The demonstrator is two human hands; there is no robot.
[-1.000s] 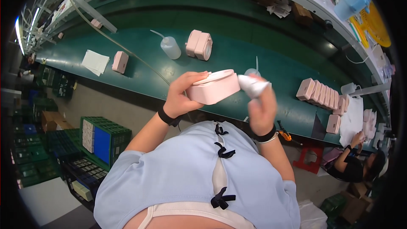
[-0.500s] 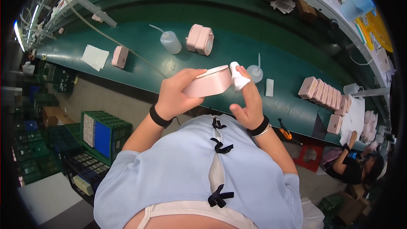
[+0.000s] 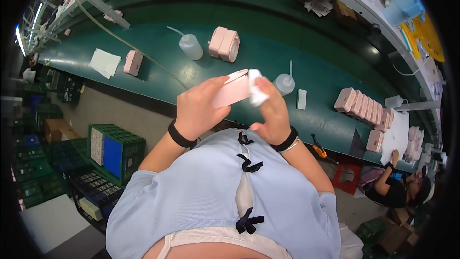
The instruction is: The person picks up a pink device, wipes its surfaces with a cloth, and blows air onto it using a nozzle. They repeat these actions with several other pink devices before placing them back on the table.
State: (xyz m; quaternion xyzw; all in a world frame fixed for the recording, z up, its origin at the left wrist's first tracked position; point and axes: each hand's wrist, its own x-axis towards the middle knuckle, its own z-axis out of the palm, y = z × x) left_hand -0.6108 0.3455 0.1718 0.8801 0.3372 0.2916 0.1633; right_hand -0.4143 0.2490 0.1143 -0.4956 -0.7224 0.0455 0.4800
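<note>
In front of my chest, above the green bench (image 3: 158,79), my left hand (image 3: 196,105) grips a pale pink rounded case (image 3: 234,91) by its left side. My right hand (image 3: 274,115) has a bunched white cloth (image 3: 256,92) in its fingers and presses it on the right end of the case. The cloth and fingers hide that end. Close beyond my right hand stands a clear squeeze bottle (image 3: 284,84) with a thin spout. A small white block (image 3: 301,99) lies to its right.
Another squeeze bottle (image 3: 191,47) and some pink cases (image 3: 223,44) stand farther back. At left are a pink case (image 3: 133,62) and white sheets (image 3: 105,63). A row of pink cases (image 3: 359,104) sits at right, near a co-worker (image 3: 397,189). Green crates (image 3: 129,151) stand lower left.
My right hand has moved left with the cloth, now onto the case's end. The case has tilted and shifted slightly left in my left hand.
</note>
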